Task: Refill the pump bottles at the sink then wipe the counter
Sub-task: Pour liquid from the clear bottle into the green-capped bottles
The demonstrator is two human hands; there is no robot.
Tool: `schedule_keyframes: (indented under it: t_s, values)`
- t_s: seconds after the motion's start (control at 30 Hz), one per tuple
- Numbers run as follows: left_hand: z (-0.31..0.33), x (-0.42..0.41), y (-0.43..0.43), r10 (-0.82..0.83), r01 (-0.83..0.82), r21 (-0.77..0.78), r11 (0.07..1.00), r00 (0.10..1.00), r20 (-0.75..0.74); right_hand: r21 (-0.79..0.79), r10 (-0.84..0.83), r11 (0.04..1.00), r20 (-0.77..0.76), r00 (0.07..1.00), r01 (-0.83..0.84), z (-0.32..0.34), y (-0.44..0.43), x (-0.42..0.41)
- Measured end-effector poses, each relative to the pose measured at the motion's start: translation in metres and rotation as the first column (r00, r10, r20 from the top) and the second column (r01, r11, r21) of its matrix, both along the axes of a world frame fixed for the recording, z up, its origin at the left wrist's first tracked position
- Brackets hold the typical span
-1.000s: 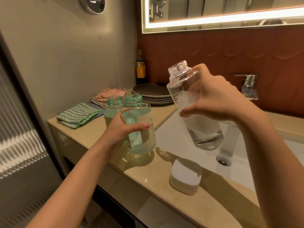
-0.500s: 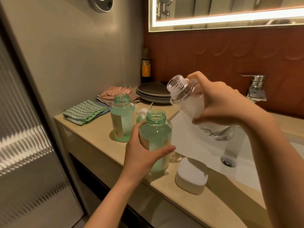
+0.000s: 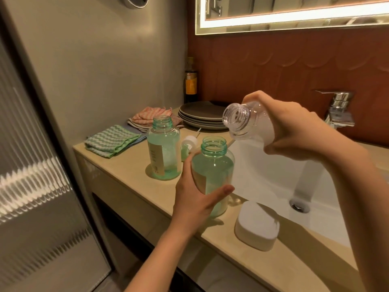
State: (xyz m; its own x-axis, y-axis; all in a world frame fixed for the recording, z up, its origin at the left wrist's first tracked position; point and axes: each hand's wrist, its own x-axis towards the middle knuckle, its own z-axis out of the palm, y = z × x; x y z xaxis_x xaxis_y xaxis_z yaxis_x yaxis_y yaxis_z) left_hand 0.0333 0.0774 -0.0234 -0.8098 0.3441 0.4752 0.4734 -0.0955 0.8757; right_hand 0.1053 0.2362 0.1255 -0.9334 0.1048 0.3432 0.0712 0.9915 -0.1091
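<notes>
My left hand (image 3: pixel 195 204) grips an uncapped green bottle (image 3: pixel 214 165) that stands at the counter's edge by the sink. My right hand (image 3: pixel 294 127) holds a clear refill bottle (image 3: pixel 242 121) tipped almost flat, its open mouth just above and right of the green bottle's neck. No liquid shows leaving the mouth. A second uncapped green bottle (image 3: pixel 163 147) stands on the beige counter (image 3: pixel 126 175) behind it. A white pump head (image 3: pixel 189 142) lies between the two green bottles.
A white soap dish (image 3: pixel 255 226) sits on the counter's front edge beside the sink basin (image 3: pixel 273 182). The faucet (image 3: pixel 339 110) is at the right. Stacked dark plates (image 3: pixel 202 114), a pink cloth (image 3: pixel 149 115), a green striped cloth (image 3: pixel 111 141) and a dark bottle (image 3: pixel 191 81) sit at the back left.
My left hand set the green bottle down nearer the sink. My right hand tipped the clear bottle from nearly upright to almost flat, bringing its mouth toward the green bottle's neck.
</notes>
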Motion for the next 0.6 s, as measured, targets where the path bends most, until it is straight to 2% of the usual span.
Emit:
schedule_keyframes:
  t_s: [0.23, 0.6]
  values:
    - [-0.005, -0.002, 0.000, 0.005, -0.010, -0.077, 0.997, 0.998, -0.068, 0.070, 0.026, 0.997, -0.072, 0.997, -0.021, -0.005, 0.009, -0.006]
    - [-0.006, -0.002, -0.001, 0.026, -0.036, -0.110, 0.993, 0.996, -0.087, 0.158, 0.065, 0.986, -0.096, 0.993, -0.049, -0.009, 0.012, -0.010]
